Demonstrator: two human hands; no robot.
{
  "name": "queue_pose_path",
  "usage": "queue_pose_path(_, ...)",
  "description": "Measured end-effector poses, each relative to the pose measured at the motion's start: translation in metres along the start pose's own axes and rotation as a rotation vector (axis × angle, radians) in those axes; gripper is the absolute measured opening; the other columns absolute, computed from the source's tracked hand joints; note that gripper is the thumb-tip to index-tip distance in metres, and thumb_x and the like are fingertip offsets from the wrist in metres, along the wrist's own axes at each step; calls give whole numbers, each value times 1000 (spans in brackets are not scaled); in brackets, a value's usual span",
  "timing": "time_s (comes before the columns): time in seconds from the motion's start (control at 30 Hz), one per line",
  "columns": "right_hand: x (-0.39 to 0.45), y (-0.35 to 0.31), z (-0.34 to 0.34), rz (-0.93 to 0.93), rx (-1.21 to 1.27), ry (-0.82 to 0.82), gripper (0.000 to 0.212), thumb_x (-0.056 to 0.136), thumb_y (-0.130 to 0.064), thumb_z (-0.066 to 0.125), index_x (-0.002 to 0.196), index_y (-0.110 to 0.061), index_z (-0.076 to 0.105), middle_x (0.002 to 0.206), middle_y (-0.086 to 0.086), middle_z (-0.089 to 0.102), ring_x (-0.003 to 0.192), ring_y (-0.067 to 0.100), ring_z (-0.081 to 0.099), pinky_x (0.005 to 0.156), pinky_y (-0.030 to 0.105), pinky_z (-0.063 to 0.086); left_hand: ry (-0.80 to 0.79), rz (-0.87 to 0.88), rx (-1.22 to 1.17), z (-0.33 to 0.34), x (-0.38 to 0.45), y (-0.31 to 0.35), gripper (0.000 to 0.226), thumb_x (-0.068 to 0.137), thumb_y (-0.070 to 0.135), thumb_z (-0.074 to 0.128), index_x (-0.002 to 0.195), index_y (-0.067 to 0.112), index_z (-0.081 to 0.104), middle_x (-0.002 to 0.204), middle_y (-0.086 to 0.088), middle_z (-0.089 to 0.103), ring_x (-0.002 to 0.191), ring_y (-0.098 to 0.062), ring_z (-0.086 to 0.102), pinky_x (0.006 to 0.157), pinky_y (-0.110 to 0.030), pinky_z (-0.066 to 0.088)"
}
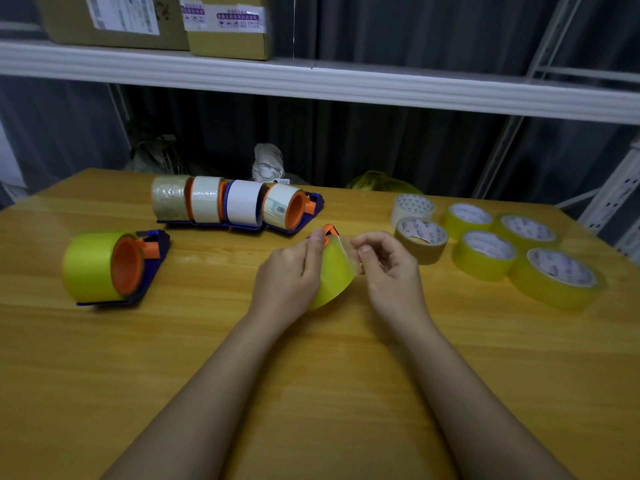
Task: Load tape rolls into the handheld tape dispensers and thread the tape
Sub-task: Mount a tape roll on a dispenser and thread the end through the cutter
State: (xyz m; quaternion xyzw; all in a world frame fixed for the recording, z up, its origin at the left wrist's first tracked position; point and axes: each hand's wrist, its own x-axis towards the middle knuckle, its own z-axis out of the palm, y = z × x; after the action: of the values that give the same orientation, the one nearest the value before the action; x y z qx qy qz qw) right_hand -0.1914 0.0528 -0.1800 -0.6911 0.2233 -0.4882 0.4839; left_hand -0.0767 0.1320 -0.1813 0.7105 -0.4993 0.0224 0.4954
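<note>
On the wooden table (242,341), a shelf (311,81) above the far edge carries two cardboard boxes (114,19). Far left of centre: row of four loaded dispensers (239,206), side by side, touching. Nearer, at left: one more loaded dispenser (114,268), yellow roll, orange hub, blue frame. Right side: six loose rolls (485,254) lying flat, close together; one white, one brown, four yellow. Centre: left hand (291,271) curled round a yellow roll (334,275) seated in a dispenser, only its orange tip (329,232) visible above the fingers. Right hand (388,261) just beside it, thumb and forefinger pinching the clear tape end (349,252) peeled off the roll. Both forearms lifted off the table.
</note>
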Motion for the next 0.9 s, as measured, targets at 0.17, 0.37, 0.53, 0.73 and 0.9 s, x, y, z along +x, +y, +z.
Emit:
queue_pose_path(0.17,1,1,-1,39,-19,5,30,96,0,49,85,-23,64,86,-10,65,77,-5,58,72,11,46,-1,2,-5,0,0,-1,48,96,46,26,59,23,49,47,8,40,46,-12,39,46,-31,20)
queue_pose_path(0.37,-1,-11,-3,47,92,-43,22,91,1,57,84,-18,66,83,-5,66,74,-7,61,69,11,47,-1,-22,-27,-1,1,0,45,97,43,28,56,29,40,47,8,39,45,-10,39,47,-30,20)
queue_pose_path(0.53,-2,-6,-3,-43,-37,46,29,87,1,64,82,-28,67,88,-2,68,79,-4,61,68,10,47,-17,12,-12,1,1,-1,47,99,44,27,59,28,46,48,8,41,45,-10,40,46,-30,22)
queue_pose_path(0.73,-6,5,0,-373,-389,119,13,87,0,61,93,-12,61,85,-12,58,83,5,57,69,22,50,-15,25,-1,2,2,-3,42,95,44,26,57,34,39,48,9,39,45,-10,37,47,-31,21)
queue_pose_path(0.9,-5,11,0,-347,-348,159,15,86,3,60,90,-11,62,83,-15,58,80,8,59,65,41,55,-17,22,-31,3,1,-3,44,96,45,27,56,32,39,47,8,40,44,-12,40,47,-30,24)
